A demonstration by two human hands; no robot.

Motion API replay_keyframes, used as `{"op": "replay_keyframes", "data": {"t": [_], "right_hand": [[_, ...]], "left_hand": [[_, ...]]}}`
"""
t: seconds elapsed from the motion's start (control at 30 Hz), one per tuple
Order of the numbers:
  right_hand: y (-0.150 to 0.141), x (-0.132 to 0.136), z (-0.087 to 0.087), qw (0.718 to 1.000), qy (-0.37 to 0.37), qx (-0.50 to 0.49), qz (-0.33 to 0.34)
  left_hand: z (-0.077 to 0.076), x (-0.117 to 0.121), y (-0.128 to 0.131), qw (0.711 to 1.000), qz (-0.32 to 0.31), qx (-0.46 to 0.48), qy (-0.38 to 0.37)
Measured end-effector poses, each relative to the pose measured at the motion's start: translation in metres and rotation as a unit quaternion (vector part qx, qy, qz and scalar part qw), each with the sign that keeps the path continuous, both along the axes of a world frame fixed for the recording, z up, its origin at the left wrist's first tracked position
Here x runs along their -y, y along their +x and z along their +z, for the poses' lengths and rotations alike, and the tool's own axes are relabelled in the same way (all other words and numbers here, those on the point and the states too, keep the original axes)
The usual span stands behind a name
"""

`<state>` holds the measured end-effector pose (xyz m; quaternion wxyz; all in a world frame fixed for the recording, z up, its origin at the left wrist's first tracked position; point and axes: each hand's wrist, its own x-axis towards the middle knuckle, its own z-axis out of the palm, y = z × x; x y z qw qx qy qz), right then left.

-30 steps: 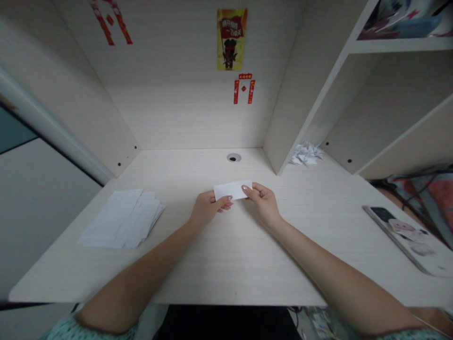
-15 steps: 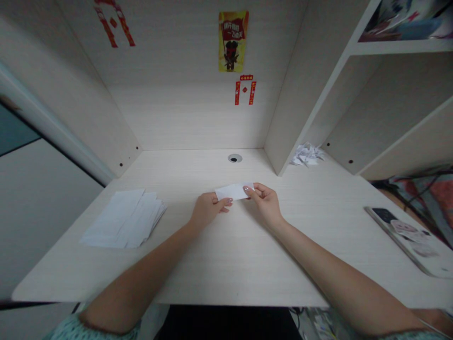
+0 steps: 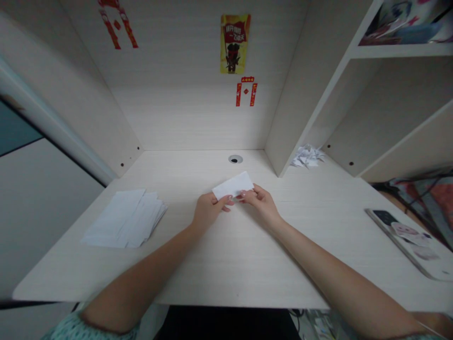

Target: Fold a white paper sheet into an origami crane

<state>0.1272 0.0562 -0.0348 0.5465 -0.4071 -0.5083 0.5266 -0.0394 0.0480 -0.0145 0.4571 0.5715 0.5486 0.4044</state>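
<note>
A small white folded paper slip [image 3: 232, 185] sits just above the light wooden desk [image 3: 226, 255], held between both hands near the desk's middle. My left hand [image 3: 208, 209] pinches its lower left corner with thumb and fingers closed. My right hand [image 3: 260, 203] pinches its lower edge from the right, fingers pressed together. The slip tilts up toward the right.
A loose stack of white paper sheets [image 3: 125, 218] lies at the left. A pile of small folded white papers [image 3: 307, 156] rests in the shelf corner at the back right. A phone in a patterned case [image 3: 408, 242] lies at the right edge. A cable hole [image 3: 235, 159] is behind the hands.
The slip has turned from level to slanting up at the right. My right hand has slid leftward along its lower edge, closer to my left hand.
</note>
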Motion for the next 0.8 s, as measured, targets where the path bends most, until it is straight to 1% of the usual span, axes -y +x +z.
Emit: {"op": "replay_keyframes", "data": {"t": [0.07, 0.13, 0.27, 0.37, 0.6, 0.73, 0.8], "right_hand": [[-0.0031, 0.0023, -0.0012, 0.999, -0.013, 0.012, 0.042], [-0.0058, 0.0041, -0.0024, 0.998, -0.022, 0.011, 0.062], [-0.0068, 0.0043, -0.0042, 0.999, -0.022, 0.03, 0.03], [-0.0063, 0.004, -0.0035, 0.999, -0.018, 0.04, 0.023], [-0.0079, 0.0075, 0.0007, 0.999, -0.031, 0.017, -0.001], [-0.0066, 0.0058, -0.0004, 0.999, -0.047, 0.002, -0.007], [-0.0044, 0.0031, -0.0007, 0.998, -0.059, -0.01, -0.021]], "left_hand": [[-0.0008, -0.0003, 0.0003, 1.0, 0.007, 0.011, -0.002], [-0.0017, 0.0, 0.0006, 1.0, 0.005, 0.015, -0.005], [-0.0031, 0.0019, 0.002, 1.0, -0.013, 0.026, -0.005], [-0.0041, 0.0029, 0.0025, 1.0, -0.008, 0.027, -0.003], [-0.0064, 0.0018, 0.0017, 0.999, -0.018, 0.027, 0.012], [-0.0038, 0.002, 0.0024, 1.0, -0.015, 0.019, 0.006], [-0.0018, 0.0023, 0.0027, 1.0, -0.015, 0.014, 0.002]]}}
